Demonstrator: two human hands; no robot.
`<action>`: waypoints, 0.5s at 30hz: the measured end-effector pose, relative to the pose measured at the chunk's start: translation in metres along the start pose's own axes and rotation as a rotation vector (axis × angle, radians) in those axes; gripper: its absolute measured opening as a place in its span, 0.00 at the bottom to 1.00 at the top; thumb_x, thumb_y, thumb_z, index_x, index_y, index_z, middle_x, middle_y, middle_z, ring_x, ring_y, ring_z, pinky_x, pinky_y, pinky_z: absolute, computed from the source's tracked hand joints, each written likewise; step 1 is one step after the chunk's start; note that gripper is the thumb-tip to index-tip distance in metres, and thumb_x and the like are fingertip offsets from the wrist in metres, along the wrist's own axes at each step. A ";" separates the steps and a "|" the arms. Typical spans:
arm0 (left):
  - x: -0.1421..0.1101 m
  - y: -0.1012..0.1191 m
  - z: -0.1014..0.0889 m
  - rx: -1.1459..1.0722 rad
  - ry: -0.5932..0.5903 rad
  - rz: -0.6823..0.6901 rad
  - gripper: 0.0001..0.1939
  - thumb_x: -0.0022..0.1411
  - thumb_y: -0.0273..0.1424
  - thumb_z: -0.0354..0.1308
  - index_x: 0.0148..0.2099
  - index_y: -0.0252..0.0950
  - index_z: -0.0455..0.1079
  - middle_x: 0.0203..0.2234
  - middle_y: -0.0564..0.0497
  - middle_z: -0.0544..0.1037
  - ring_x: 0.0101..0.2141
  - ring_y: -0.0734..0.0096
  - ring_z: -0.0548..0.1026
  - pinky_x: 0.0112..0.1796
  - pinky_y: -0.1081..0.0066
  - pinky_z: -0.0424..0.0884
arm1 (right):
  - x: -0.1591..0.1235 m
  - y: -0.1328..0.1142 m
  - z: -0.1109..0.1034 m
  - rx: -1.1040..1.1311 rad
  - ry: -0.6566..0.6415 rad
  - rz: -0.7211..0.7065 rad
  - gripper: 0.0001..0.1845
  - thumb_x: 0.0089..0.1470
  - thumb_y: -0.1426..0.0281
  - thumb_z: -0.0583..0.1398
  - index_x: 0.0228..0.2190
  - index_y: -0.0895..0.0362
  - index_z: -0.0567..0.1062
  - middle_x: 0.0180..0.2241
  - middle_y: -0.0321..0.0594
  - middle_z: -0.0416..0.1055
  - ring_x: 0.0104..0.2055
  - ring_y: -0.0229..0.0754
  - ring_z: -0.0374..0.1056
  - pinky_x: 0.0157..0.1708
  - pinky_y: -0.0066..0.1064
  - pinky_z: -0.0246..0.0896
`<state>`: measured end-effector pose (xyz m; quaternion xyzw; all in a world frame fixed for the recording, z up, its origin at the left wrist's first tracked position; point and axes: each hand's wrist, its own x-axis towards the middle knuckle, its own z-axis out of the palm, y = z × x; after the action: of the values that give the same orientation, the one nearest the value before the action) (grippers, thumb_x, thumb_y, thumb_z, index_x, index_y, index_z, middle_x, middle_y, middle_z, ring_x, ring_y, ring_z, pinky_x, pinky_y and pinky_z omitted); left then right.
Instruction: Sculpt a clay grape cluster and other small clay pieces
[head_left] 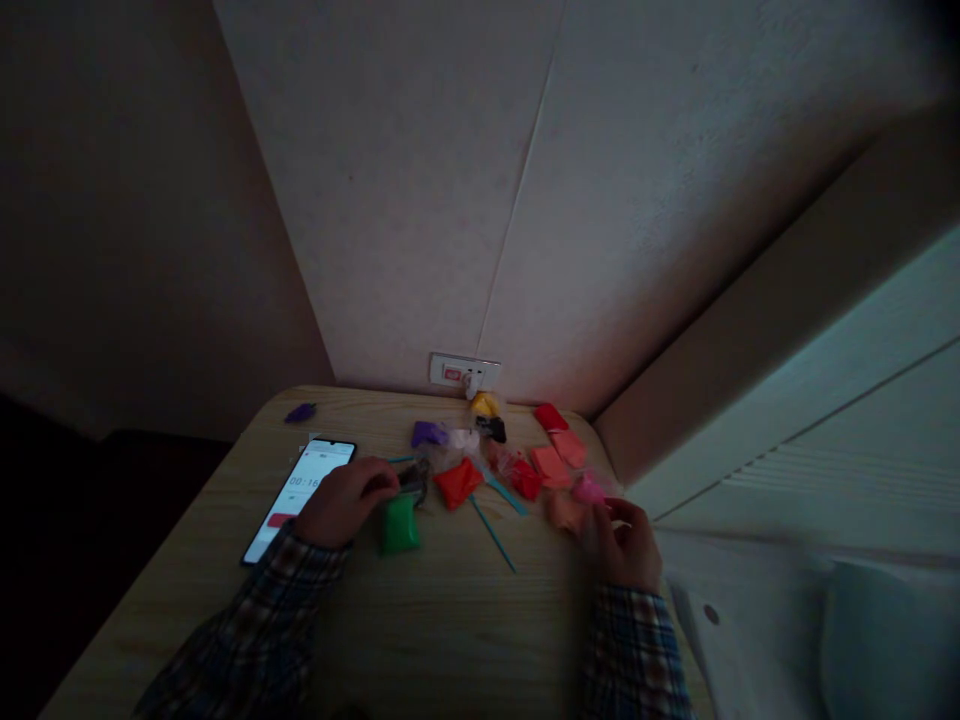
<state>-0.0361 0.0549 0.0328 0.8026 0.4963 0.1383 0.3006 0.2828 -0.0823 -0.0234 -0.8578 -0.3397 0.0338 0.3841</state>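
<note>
My left hand [341, 503] rests on a wooden table [450, 620], fingers curled over a small dark packet [413, 481], just above a green clay packet [398, 524]. My right hand [626, 545] is closed, fingers pinched near a pink clay packet [587, 490] and a pale orange piece [564, 511]; what it grips is unclear. Between the hands lie a red-orange packet [458, 483] and two thin teal sticks [493, 533].
A lit phone [299, 497] showing a timer lies left of my left hand. Further back are purple [428, 433], yellow [484, 404], black and several red packets [559, 450]. A wall socket [463, 372] sits behind the table. A white surface [787, 620] is at the right.
</note>
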 end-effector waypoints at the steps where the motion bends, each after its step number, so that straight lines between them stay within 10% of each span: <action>1: 0.000 -0.003 0.000 -0.004 -0.022 -0.003 0.07 0.53 0.29 0.52 0.31 0.37 0.72 0.30 0.49 0.79 0.34 0.62 0.76 0.36 0.68 0.68 | 0.001 -0.002 -0.002 0.000 0.041 -0.046 0.26 0.50 0.50 0.52 0.38 0.60 0.70 0.29 0.42 0.69 0.23 0.39 0.60 0.27 0.32 0.55; 7: 0.000 -0.004 0.001 0.026 -0.093 -0.013 0.11 0.56 0.30 0.50 0.34 0.36 0.74 0.34 0.45 0.80 0.38 0.57 0.76 0.40 0.62 0.68 | -0.006 -0.045 0.004 0.176 0.003 -0.354 0.15 0.56 0.60 0.52 0.34 0.59 0.70 0.29 0.40 0.68 0.25 0.38 0.62 0.26 0.30 0.57; 15: 0.005 0.007 0.027 -0.005 0.247 0.005 0.18 0.56 0.33 0.56 0.49 0.33 0.65 0.41 0.43 0.74 0.43 0.57 0.73 0.46 0.58 0.69 | -0.027 -0.119 0.055 0.124 -0.363 -0.709 0.11 0.59 0.72 0.50 0.37 0.56 0.72 0.39 0.47 0.68 0.42 0.48 0.64 0.43 0.41 0.61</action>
<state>-0.0147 0.0475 0.0161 0.7799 0.5273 0.2381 0.2388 0.1787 -0.0078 0.0137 -0.6427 -0.6742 0.0707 0.3569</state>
